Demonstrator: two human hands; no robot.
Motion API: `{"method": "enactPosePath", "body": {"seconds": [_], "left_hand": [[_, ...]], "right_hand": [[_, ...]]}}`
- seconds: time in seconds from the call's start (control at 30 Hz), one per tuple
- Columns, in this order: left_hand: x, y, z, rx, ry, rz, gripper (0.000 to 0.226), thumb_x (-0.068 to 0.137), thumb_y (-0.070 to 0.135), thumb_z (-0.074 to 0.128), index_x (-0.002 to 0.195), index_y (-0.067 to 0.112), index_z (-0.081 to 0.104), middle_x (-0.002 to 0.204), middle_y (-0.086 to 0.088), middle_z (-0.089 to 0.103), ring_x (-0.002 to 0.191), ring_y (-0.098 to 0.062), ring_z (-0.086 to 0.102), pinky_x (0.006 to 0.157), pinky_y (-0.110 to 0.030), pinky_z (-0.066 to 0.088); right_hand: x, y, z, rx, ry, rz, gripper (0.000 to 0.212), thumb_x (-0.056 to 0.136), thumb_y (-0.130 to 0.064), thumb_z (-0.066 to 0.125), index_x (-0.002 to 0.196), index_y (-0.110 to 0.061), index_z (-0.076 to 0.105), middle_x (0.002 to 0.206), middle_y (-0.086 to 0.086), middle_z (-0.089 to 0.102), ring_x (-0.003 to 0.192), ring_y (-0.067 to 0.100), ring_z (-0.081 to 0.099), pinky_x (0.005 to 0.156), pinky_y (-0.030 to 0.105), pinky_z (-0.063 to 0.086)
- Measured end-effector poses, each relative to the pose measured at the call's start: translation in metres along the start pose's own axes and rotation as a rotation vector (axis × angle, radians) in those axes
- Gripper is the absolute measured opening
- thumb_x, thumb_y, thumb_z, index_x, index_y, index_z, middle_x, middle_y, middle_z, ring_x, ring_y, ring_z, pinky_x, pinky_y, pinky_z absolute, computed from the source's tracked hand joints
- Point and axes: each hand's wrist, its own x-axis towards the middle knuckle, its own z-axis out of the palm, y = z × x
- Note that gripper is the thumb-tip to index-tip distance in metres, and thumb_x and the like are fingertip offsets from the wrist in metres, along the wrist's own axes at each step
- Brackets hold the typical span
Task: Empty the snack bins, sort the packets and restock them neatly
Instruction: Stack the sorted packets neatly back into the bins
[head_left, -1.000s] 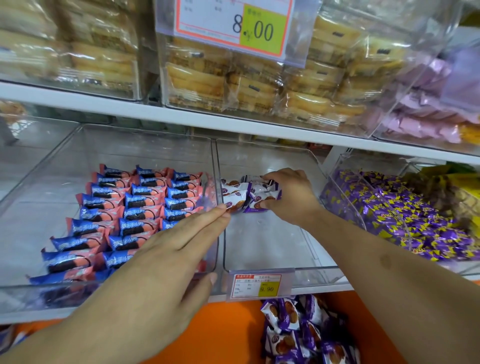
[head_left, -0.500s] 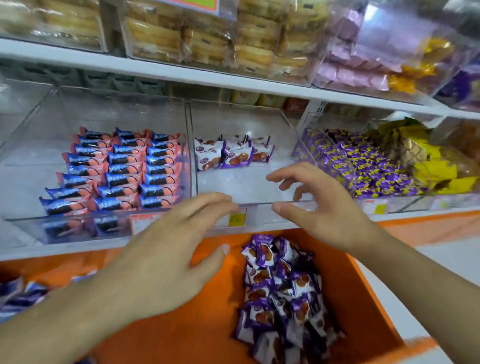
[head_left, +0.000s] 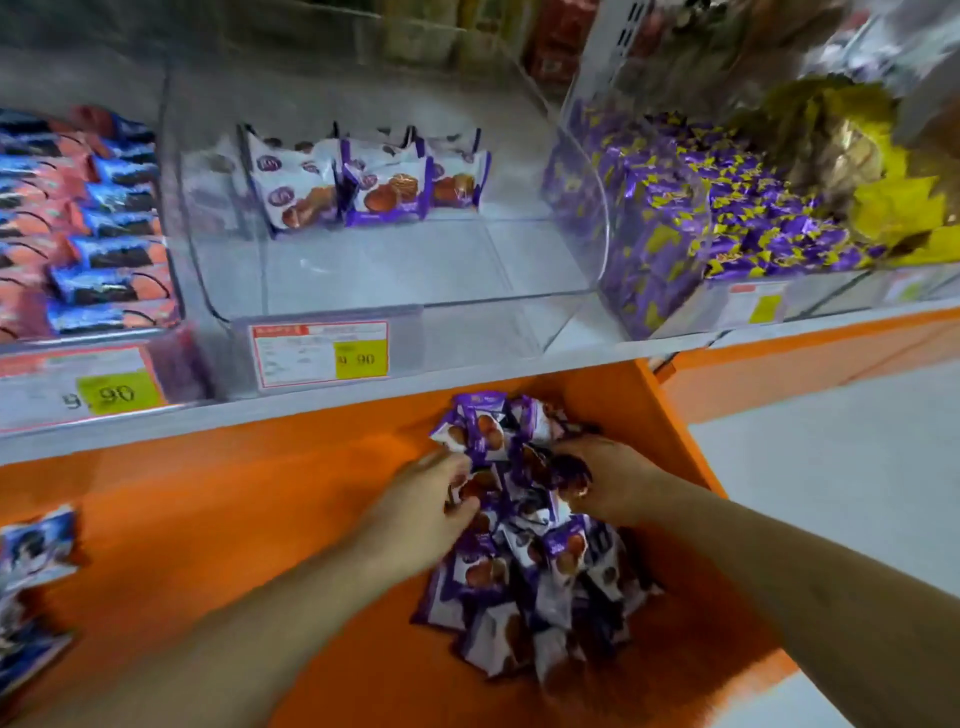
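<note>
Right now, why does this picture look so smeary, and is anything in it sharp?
Head view: motion blur smears both hands and the packet pile; the clear bin bows from wide-angle distortion; the price tag is barely legible.

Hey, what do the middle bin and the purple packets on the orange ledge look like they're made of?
Middle bin: clear rigid plastic, probably acrylic; you see through its walls, and the edges catch glare.
Purple packets: thin glossy printed film, likely plastic wrap; the surfaces crinkle and shine.
Orange ledge: smooth, matte orange, maybe painted board or metal; can't tell.
</note>
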Motion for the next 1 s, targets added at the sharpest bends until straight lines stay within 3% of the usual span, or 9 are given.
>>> {"method": "enactPosePath", "body": {"seconds": [0.03,0.17,0.33,0.47,0.57,0.73,0.83,0.9,1.0], "left_hand": [[0.006,-0.001,0.011,-0.005,-0.021,-0.099,0.045,0.100,0.043,0.062,0.142,0.032,0.053,0.145,0.008,0.054,0.129,-0.015,0.053,0.106,-0.030,0.045],[0.019,-0.002,0.037,-0.014,-0.135,-0.135,0.055,0.102,0.042,0.060,0.153,0.031,0.042,0.156,0.002,0.045,0.139,-0.022,0.048,0.114,-0.038,0.043],[0.028,-0.016,0.046,-0.067,-0.142,-0.310,0.050,0.095,0.040,0.071,0.141,0.029,0.056,0.142,-0.002,0.054,0.123,-0.023,0.057,0.104,-0.038,0.051],[0.015,-0.015,0.043,-0.081,-0.161,-0.339,0.034,0.092,0.041,0.075,0.120,0.030,0.060,0.120,0.004,0.053,0.101,-0.017,0.058,0.082,-0.033,0.054],[0.002,-0.009,0.037,-0.121,-0.169,-0.324,0.029,0.093,0.037,0.075,0.111,0.029,0.054,0.106,0.008,0.059,0.083,-0.009,0.056,0.061,-0.027,0.043],[-0.029,-0.006,-0.007,-0.367,-0.046,-0.307,0.029,0.082,0.029,0.086,0.092,0.035,0.060,0.095,0.010,0.067,0.078,-0.009,0.065,0.059,-0.029,0.047],[-0.061,-0.002,-0.057,-0.554,-0.001,-0.267,0.030,0.079,0.014,0.087,0.090,0.028,0.064,0.092,-0.005,0.071,0.062,-0.021,0.070,0.061,-0.040,0.058],[-0.088,0.005,-0.095,-0.598,0.013,-0.225,0.028,0.083,0.000,0.082,0.095,0.016,0.063,0.092,-0.012,0.069,0.051,-0.014,0.064,0.053,-0.035,0.056],[-0.134,0.021,-0.149,-0.604,0.069,-0.191,0.029,0.082,-0.001,0.083,0.100,0.015,0.067,0.101,-0.012,0.068,0.059,-0.011,0.063,0.055,-0.032,0.060]], "right_hand": [[0.006,0.006,0.008,-0.002,0.009,0.024,0.050,0.091,-0.035,0.070,0.141,-0.030,0.062,0.137,0.000,0.067,0.125,0.022,0.061,0.103,0.029,0.049],[0.017,0.014,0.027,0.038,0.055,0.099,0.023,0.089,-0.037,0.073,0.108,-0.025,0.072,0.101,-0.003,0.073,0.095,0.018,0.069,0.077,0.028,0.053],[0.020,0.014,0.023,0.049,0.051,0.166,0.026,0.075,-0.045,0.083,0.093,-0.031,0.070,0.093,-0.009,0.069,0.087,0.011,0.065,0.076,0.031,0.058],[0.011,0.002,0.011,0.107,0.011,0.177,0.034,0.076,-0.045,0.088,0.098,-0.028,0.070,0.096,-0.007,0.069,0.085,0.011,0.066,0.076,0.034,0.061],[0.002,-0.009,-0.005,0.162,-0.004,0.152,0.041,0.075,-0.049,0.090,0.102,-0.032,0.064,0.101,-0.009,0.066,0.088,0.009,0.064,0.070,0.027,0.053],[-0.028,-0.051,-0.050,0.328,0.022,0.008,0.033,0.074,-0.043,0.093,0.093,-0.032,0.069,0.094,-0.008,0.075,0.087,0.008,0.072,0.083,0.040,0.060],[-0.058,-0.092,-0.077,0.464,0.024,-0.086,0.029,0.082,-0.024,0.090,0.104,-0.030,0.072,0.102,-0.009,0.075,0.099,-0.005,0.067,0.088,0.022,0.052],[-0.080,-0.122,-0.096,0.518,0.018,-0.163,0.042,0.084,-0.017,0.087,0.117,-0.036,0.069,0.109,-0.012,0.071,0.105,-0.005,0.067,0.087,0.017,0.051],[-0.116,-0.165,-0.121,0.706,0.022,-0.284,0.044,0.085,-0.001,0.084,0.116,-0.029,0.070,0.109,0.006,0.074,0.099,0.024,0.076,0.083,0.043,0.064]]}}
